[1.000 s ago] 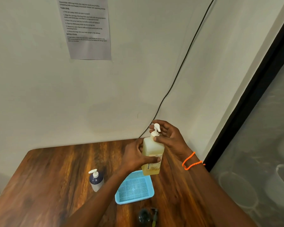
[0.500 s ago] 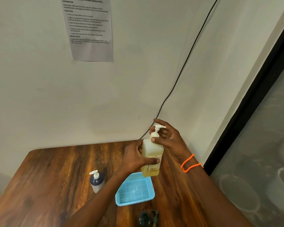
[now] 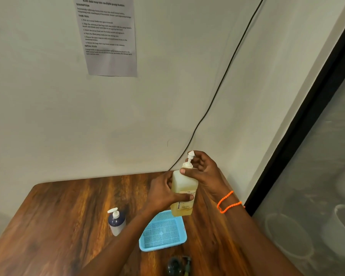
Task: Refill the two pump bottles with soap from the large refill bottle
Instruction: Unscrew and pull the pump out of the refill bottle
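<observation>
Refill bottle (image 3: pixel 184 193): yellow, held above blue tray's (image 3: pixel 163 234) far corner. Left hand (image 3: pixel 162 193) gripped its body; right hand (image 3: pixel 204 171) pinched its pump collar, apparently unscrewing. Pump bottle (image 3: pixel 116 222), left of tray, remained capped; no refilling evident yet.

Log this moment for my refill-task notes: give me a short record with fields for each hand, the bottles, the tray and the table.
left hand: grips the body of the yellow soap bottle, held above the table
right hand: fingers curled round the white pump head on the yellow bottle
dark blue pump bottle: upright on the table, pump on, untouched
blue mesh tray: on the table, nothing in it
dark object: at the near edge, too blurred to identify
wooden table: stands against the wall
</observation>
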